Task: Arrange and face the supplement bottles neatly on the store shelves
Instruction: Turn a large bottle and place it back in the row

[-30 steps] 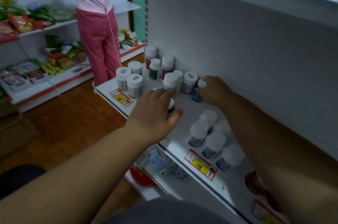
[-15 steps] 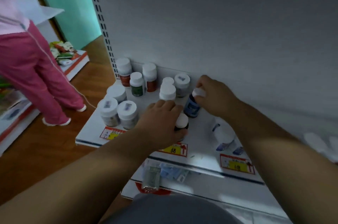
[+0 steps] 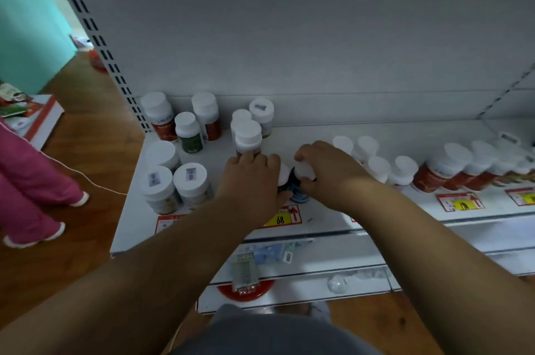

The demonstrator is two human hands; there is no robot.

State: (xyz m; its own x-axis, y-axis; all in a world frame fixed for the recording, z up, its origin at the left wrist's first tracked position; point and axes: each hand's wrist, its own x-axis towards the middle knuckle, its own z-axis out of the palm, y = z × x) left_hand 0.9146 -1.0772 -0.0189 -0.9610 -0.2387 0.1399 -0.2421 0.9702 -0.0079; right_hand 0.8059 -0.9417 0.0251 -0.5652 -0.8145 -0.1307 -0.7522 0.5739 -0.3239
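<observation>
A: How many bottles stand at the shelf's (image 3: 405, 131) left end?

B: Nine white-capped ones in the left cluster: two red-labelled, one green-labelled bottle (image 3: 188, 132), the rest pale or hidden. A further row runs rightward, too blurred to count.

A: And between the hands?

B: Two dark bottles, side by side near the front edge above the yellow price tag (image 3: 280, 217). The left hand (image 3: 250, 180) curls round the black bottle (image 3: 283, 179); the right hand (image 3: 327, 173) pinches the cap of the blue-labelled bottle (image 3: 298, 189).

A: Orientation?

B: Both upright, long axis vertical, caps up; label facing unclear
</observation>
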